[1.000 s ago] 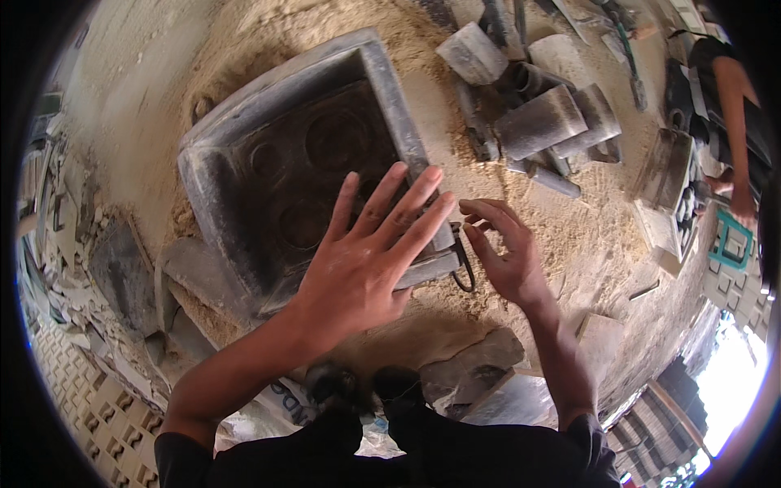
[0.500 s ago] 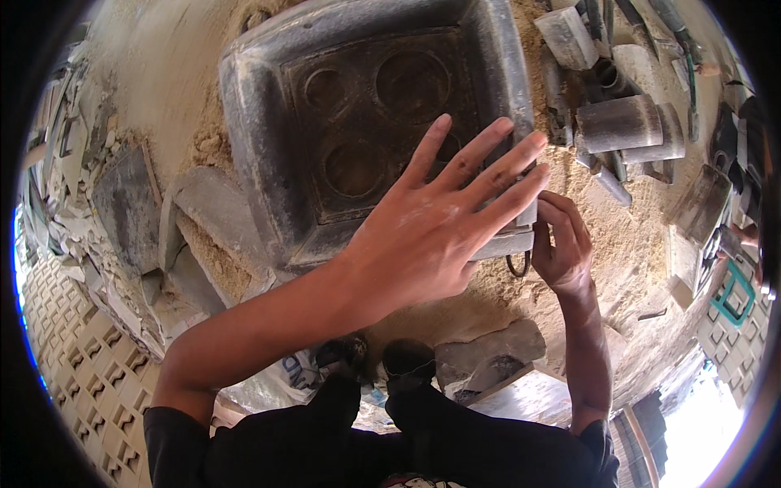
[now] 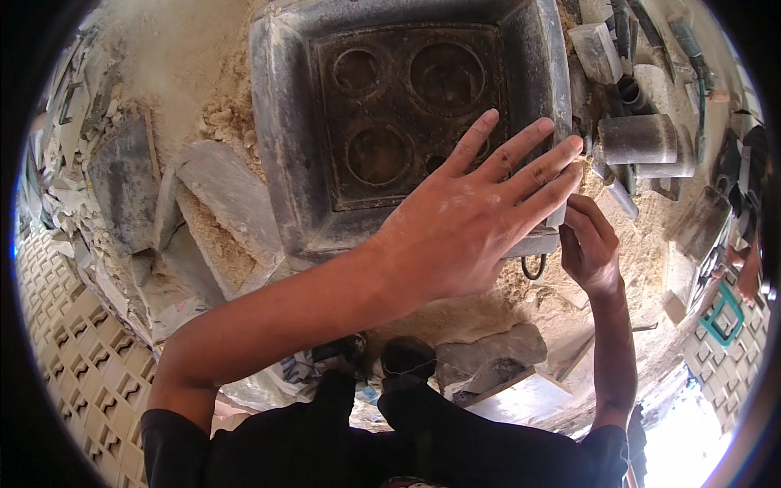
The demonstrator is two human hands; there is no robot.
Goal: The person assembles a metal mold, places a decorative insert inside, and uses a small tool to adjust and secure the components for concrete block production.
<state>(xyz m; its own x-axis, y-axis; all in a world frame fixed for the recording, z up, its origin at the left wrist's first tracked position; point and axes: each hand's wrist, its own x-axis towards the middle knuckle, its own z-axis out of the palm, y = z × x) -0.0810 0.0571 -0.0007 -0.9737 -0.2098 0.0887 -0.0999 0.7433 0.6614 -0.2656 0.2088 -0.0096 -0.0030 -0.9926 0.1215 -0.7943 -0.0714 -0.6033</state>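
A square dark-grey box [image 3: 285, 146] with thick sloping walls stands before me, its sunken floor marked with several round openings. My left hand [image 3: 468, 215] reaches across its near right corner, palm down and fingers spread, holding nothing. At the outer side of that corner is my right hand [image 3: 592, 248], its fingers bent and drawn together. Whatever its fingertips may hold is hidden. A small dark metal loop [image 3: 534, 267] hangs from the box's near edge, between my two hands.
Short pipe pieces [image 3: 639, 140] and metal bars lie at the right. Broken grey slabs [image 3: 232, 195] and rubble are at the left, on sandy ground. My shoes [image 3: 407, 358] are near another slab [image 3: 521, 346]. Patterned pale blocks [image 3: 89, 350] are stacked at the lower left.
The box and both hands appear farther right in the picture, largely because the view has shifted. My right hand has moved slightly away from the loop; my left hand stays spread over the corner.
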